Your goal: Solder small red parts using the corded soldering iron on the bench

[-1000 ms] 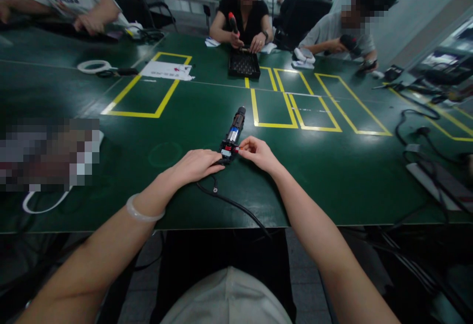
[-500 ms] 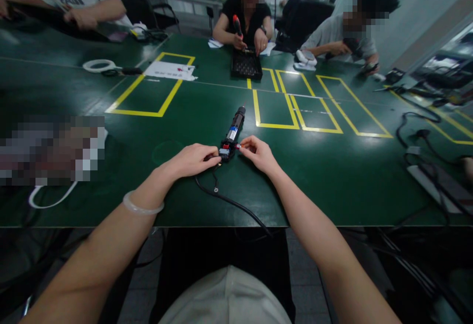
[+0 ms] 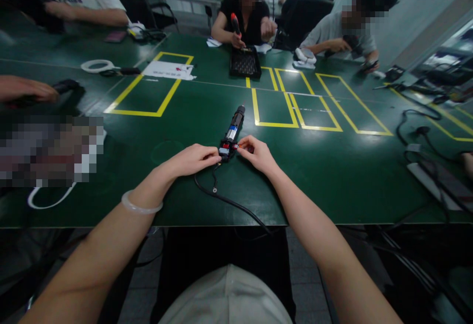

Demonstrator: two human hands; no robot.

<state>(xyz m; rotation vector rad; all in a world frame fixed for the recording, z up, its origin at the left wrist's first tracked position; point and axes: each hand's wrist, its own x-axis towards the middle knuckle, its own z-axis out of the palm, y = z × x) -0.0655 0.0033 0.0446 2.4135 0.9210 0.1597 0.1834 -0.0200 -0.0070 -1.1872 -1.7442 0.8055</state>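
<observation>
A slim dark power tool [image 3: 233,129], like an electric screwdriver with its inner parts exposed, lies on the green table in front of me, tip pointing away. My left hand [image 3: 197,158] is closed on the left of its rear end, fingers bent around the edge. On the right side, my right hand [image 3: 257,152] pinches a small red piece [image 3: 235,146] against the tool, perhaps a wire connector; the fingertips partly hide it. A black cord [image 3: 229,199] runs from the rear toward the table's front edge. Beside it hangs a short lead with a ring terminal [image 3: 215,190].
Yellow tape rectangles [image 3: 277,126] mark the green table [image 3: 177,196]. A paper sheet [image 3: 168,70] and a white cable coil [image 3: 96,66] lie far left. Across, a co-worker holds a red-handled tool over a black tray [image 3: 244,63]. Cables [image 3: 436,166] lie at right.
My hands and the tool have hardly moved; the red piece sits slightly nearer the tool. At left, another person's hand with a dark object has come in. The co-worker across has lifted a hand off the tray.
</observation>
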